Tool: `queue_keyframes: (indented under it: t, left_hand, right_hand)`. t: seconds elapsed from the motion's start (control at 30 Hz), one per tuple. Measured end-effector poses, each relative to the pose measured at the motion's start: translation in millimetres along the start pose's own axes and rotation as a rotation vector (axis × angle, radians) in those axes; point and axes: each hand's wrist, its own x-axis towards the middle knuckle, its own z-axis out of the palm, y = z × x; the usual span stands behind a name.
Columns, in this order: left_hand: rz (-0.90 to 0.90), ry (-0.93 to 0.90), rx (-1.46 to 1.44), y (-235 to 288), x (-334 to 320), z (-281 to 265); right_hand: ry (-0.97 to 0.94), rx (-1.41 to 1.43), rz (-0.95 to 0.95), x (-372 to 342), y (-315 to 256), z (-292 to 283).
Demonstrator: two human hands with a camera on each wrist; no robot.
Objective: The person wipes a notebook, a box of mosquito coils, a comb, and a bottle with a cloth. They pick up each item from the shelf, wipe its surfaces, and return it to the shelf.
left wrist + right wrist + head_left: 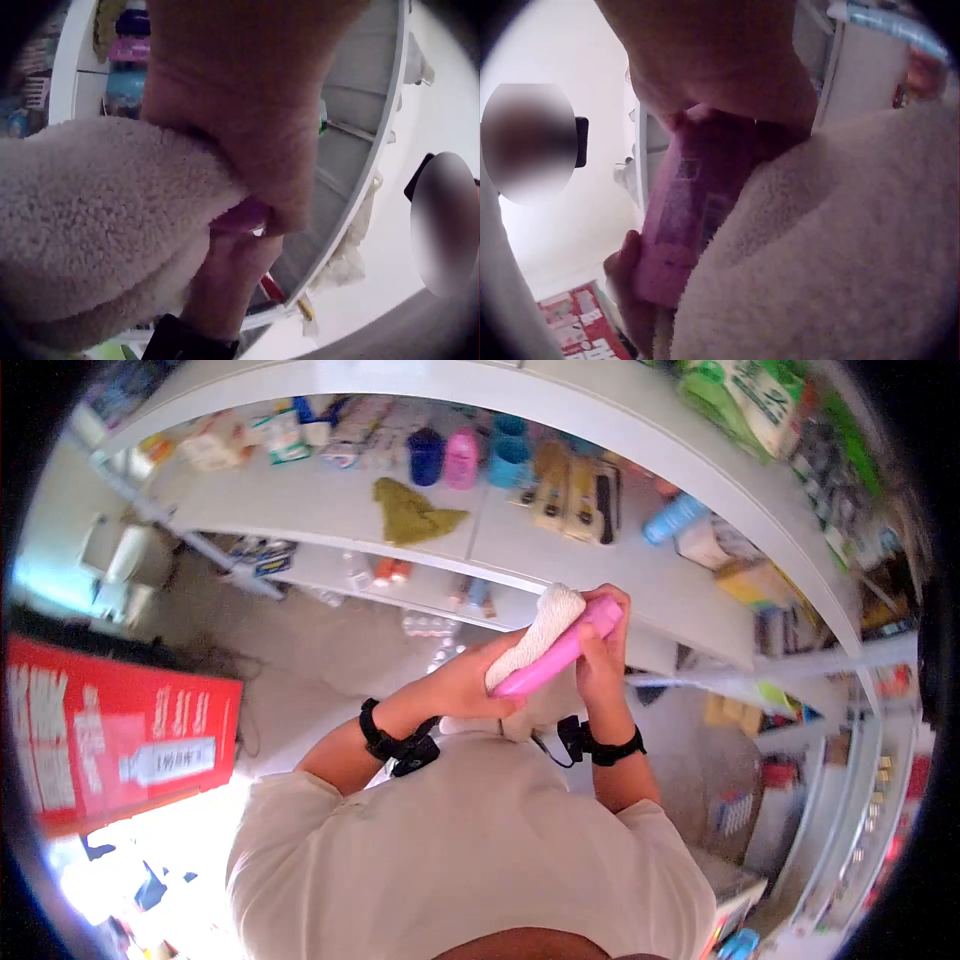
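A pink plastic bottle (570, 650) with a label on its face lies slanted between both hands, in front of the chest. Along its side runs a folded white terry cloth (535, 635), which fills much of the right wrist view. My left hand (465, 682) grips the lower end of the bottle together with the cloth; its fingertips curl round the base in the right wrist view. The right hand (603, 660) grips the bottle's upper end, its thumb laid across the pink side. In the left wrist view the cloth and palm hide most of the bottle.
Ahead stands a white shelf (330, 510) with a folded olive cloth (412, 515), a pink bottle (461, 460), blue cups (510, 455) and packaged brushes (570, 500). A red box (130, 730) stands at the left. More shelving curves round the right.
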Motion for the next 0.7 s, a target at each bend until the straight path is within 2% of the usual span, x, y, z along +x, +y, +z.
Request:
queue_keyframes:
  t: [0.07, 0.1, 0.2, 0.33, 0.43, 0.6, 0.63, 0.7]
  left_hand:
    - [-0.023, 0.094, -0.122, -8.3, -3.3, 6.7]
    - [-0.017, 0.152, -0.255, -1.4, -1.7, 13.0]
    - [0.01, 0.305, -0.224, -13.0, 6.4, 41.0]
    - [-0.005, 0.438, 0.113, -2.5, 34.9, 82.7]
    - [-0.151, 0.565, 0.35, 15.1, 53.6, 113.7]
    - [-0.082, 0.603, 0.397, 0.0, 59.9, 137.8]
    - [-0.066, 0.572, 0.436, -3.2, 58.8, 138.8]
    - [-0.059, 0.503, 0.559, -1.9, 57.5, 145.8]
  right_hand:
    - [-0.076, 0.174, 0.004, 9.7, -7.8, 4.7]
    - [-0.004, 0.158, 0.039, 9.5, -2.4, 3.7]
    - [0.039, 0.196, 0.123, 12.0, 1.2, -7.0]
    - [0.014, 0.141, 0.127, 10.0, 3.3, -26.0]
    - [-0.036, 0.1, 0.076, 3.7, 9.1, -44.9]
    - [-0.105, 0.072, 0.084, 7.7, -2.1, -66.3]
    - [-0.059, -0.018, 0.046, 7.8, -1.7, -72.3]
    - [0.082, 0.195, 0.123, 15.3, 1.9, -84.4]
